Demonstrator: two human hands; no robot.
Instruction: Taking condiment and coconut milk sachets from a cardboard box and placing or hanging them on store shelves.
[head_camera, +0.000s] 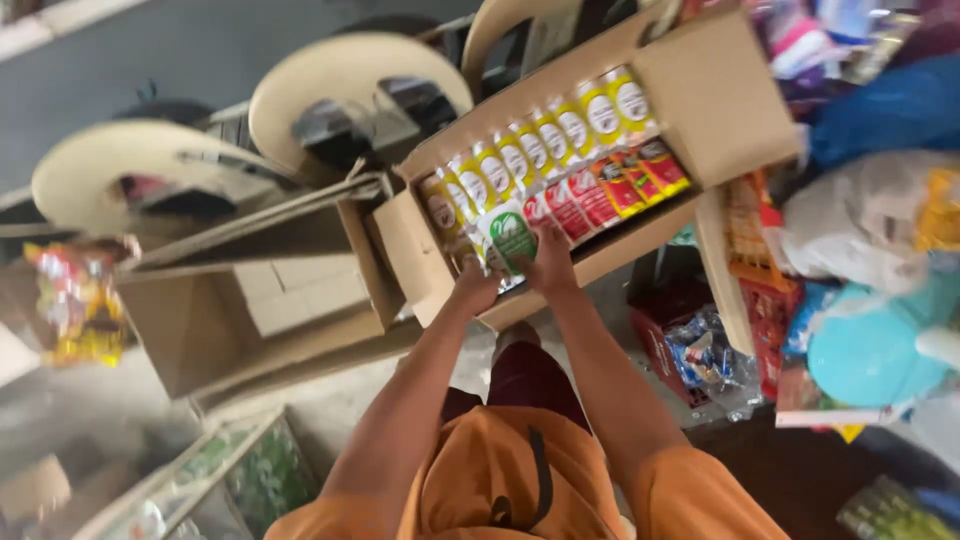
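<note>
**A:** Start nearest the camera. What do the hands have?

**B:** Below is the person's orange shirt (500, 480), soft cloth with a dark strap. Both bare arms reach up to twelve o'clock. The left hand (475, 287) is curled over the near edge of the open cardboard box (720, 90); whether it pinches a pack or only steadies the rim, I cannot tell. The right hand (548, 262) is closed on the lower end of a white-and-green pack (508, 236), fingers wrapped around it, and the pack stands at the near-left corner of that box.

**A:** Why held by the end?

**B:** I judge the packs sit too tight in their rows for a grip from the side, so only the end is free.

**A:** And the packing itself?

**B:** Stiff brown board, flaps folded outward. Inside run a row of yellow-and-white packs (545, 135) and beside it a row of red packs (610, 190), all slim, glossy and upright, most likely so that each supports its neighbours.

**A:** Round about?

**B:** At nine o'clock a second cardboard box (200, 330), tipped and open. At three o'clock a red crate (665, 345) holding crinkled wrappers, then a turquoise plastic lid (870, 350) and pale bags. Farthest off, at eleven o'clock, rounded cream plastic chair backs (350, 75).
</note>
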